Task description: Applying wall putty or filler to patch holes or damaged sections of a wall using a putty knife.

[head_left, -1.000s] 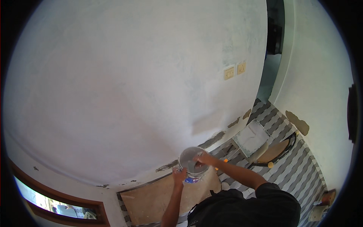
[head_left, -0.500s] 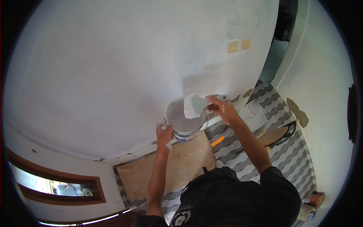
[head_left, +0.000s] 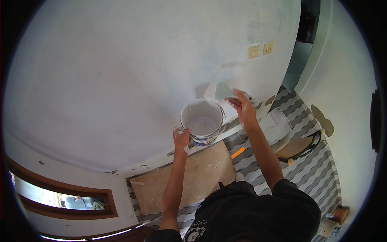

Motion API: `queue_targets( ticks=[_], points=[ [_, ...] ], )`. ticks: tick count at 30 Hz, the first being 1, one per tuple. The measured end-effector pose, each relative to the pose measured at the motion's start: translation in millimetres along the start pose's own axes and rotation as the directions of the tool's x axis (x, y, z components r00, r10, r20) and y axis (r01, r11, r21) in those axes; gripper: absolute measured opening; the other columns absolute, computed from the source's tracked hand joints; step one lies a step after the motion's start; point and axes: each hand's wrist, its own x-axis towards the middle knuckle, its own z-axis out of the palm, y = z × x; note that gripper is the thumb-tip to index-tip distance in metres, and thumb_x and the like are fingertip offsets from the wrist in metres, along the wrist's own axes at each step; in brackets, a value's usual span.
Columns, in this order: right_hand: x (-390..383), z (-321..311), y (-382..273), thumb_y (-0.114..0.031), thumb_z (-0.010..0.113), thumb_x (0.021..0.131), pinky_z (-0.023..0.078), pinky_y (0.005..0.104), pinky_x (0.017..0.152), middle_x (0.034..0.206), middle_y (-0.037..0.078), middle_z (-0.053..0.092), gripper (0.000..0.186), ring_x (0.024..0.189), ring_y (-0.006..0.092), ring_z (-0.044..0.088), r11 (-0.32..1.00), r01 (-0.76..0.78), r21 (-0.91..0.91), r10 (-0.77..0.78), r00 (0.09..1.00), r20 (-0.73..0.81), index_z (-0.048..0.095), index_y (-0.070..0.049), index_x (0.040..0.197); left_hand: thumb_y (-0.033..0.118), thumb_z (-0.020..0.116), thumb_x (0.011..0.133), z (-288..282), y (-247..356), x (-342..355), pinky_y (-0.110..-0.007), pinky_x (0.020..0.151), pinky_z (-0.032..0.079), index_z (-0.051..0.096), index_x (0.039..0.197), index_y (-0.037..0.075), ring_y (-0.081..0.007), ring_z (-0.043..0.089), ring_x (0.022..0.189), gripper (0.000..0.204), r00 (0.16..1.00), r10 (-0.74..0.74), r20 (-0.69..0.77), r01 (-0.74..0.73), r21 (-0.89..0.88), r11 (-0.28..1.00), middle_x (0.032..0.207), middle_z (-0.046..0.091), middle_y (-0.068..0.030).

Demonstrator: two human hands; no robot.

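My left hand (head_left: 182, 140) grips the near left rim of a white bucket (head_left: 207, 142), its fingers closed over the edge. Whitish filler coats the bucket's inside and bottom, and a thin wire handle hangs at its right side. In my right hand (head_left: 243, 105) is a wide putty knife (head_left: 224, 92), the fingers wrapped round its handle. White filler covers the blade's left end. The blade is above and right of the bucket, close to the wall (head_left: 133, 76); whether it touches the wall I cannot tell. Both hands have white smears.
Yellowish switch plates (head_left: 254, 51) sit on the wall above right. Below lies a brown board (head_left: 197, 177) on a patterned tile floor (head_left: 310, 173). A chair (head_left: 298, 147) and an orange-handled tool (head_left: 238, 152) are at the right. A wood-framed window (head_left: 80, 202) is low left; a doorway (head_left: 296, 60) opens upper right.
The putty knife has risen from over the bucket's mouth toward the upper right, nearer the wall. My left hand still holds the bucket, which now sits slightly farther right in view.
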Motion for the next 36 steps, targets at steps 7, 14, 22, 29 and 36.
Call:
queue_targets(
  ticks=[7, 14, 22, 29, 36],
  points=[
    [104.7, 67.8, -1.8, -0.014, 0.061, 0.086, 0.053, 0.0300, 0.073, 0.092, 0.013, 0.061, 0.026, 0.081, 0.0215, 0.064, 0.891, 0.441, 0.110, -0.419, 0.890, -0.179, 0.054, 0.002, 0.104, 0.010, 0.062, 0.070, -20.0, -30.2, -0.5, -0.026, 0.036, 0.036, 0.044, 0.084, 0.008, -0.0116, 0.046, 0.044, 0.023, 0.997, -0.030, -0.067, 0.032, 0.035, 0.999, 0.061, 0.050, -0.0043],
    [136.6, 65.8, 48.2, -0.012, 0.060, 0.087, 0.054, 0.0301, 0.065, 0.084, 0.014, 0.059, 0.020, 0.066, 0.0208, 0.064, 0.738, 0.675, 0.019, -0.632, 0.700, -0.331, 0.050, 0.004, 0.094, 0.007, 0.059, 0.073, -70.4, -59.9, -9.7, -0.025, 0.035, 0.034, 0.043, 0.087, 0.008, -0.0121, 0.044, 0.040, 0.022, 0.987, -0.066, -0.146, 0.091, 0.169, 0.981, 0.059, 0.049, -0.0048],
    [109.1, 11.4, 80.5, -0.008, 0.058, 0.083, 0.056, 0.0316, 0.059, 0.081, 0.014, 0.060, 0.013, 0.064, 0.0232, 0.065, 0.874, 0.485, -0.042, -0.452, 0.777, -0.438, 0.051, 0.001, 0.090, 0.007, 0.059, 0.074, -125.1, -82.3, -29.0, -0.025, 0.033, 0.030, 0.042, 0.083, 0.009, -0.0114, 0.042, 0.037, 0.019, 0.980, -0.039, -0.195, 0.082, 0.219, 0.972, 0.057, 0.047, -0.0037],
    [163.1, 2.4, 77.7, -0.020, 0.061, 0.072, 0.052, 0.0347, 0.058, 0.070, 0.015, 0.061, 0.022, 0.065, 0.0260, 0.063, 0.787, 0.262, -0.559, -0.560, 0.685, -0.466, 0.055, 0.001, 0.076, 0.009, 0.061, 0.072, -148.4, -92.2, -44.9, -0.026, 0.043, 0.035, 0.045, 0.085, 0.008, -0.0096, 0.044, 0.051, 0.021, 0.981, 0.064, -0.185, 0.006, 0.356, 0.934, 0.066, 0.048, -0.0020],
    [178.5, 108.6, 2.7, -0.019, 0.061, 0.066, 0.051, 0.0403, 0.075, 0.080, 0.020, 0.064, 0.023, 0.077, 0.0340, 0.064, 0.723, 0.082, -0.686, -0.499, 0.749, -0.436, 0.057, 0.001, 0.077, 0.012, 0.061, 0.071, -173.8, -83.3, -58.7, -0.026, 0.046, 0.037, 0.046, 0.089, 0.005, -0.0103, 0.045, 0.053, 0.025, 0.966, -0.110, -0.235, 0.139, 0.109, 0.984, 0.066, 0.047, -0.0017]
  ],
)
